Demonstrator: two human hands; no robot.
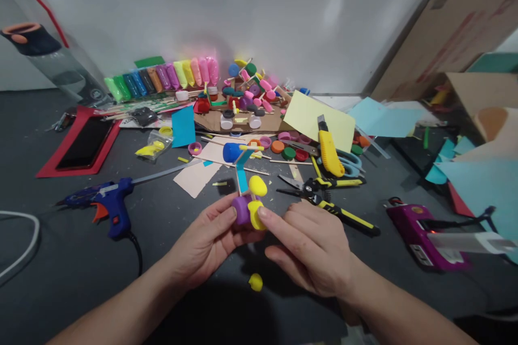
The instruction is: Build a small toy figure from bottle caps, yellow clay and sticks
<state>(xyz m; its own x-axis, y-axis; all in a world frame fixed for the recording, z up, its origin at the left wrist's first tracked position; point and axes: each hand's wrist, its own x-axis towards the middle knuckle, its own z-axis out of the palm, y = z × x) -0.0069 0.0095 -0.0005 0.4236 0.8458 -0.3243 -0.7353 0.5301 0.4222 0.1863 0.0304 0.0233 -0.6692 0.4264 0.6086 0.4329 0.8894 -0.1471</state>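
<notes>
My left hand grips a small handmade craft model by its purple bottle cap, thumb on the near side. Yellow modelling clay is stuck beside the cap, with a yellow clay disc just above it. A bent blue paper strip and a thin stick rise behind; a blue cap shows at their upper end. The outstretched index finger of my right hand touches the yellow clay; its thumb is apart and its other fingers are curled. On the table below lies a loose yellow clay lump.
A blue glue gun lies at left near a phone. Pliers, a yellow utility knife and scissors lie right of centre. Clay packets and small models line the back. A purple device sits at right.
</notes>
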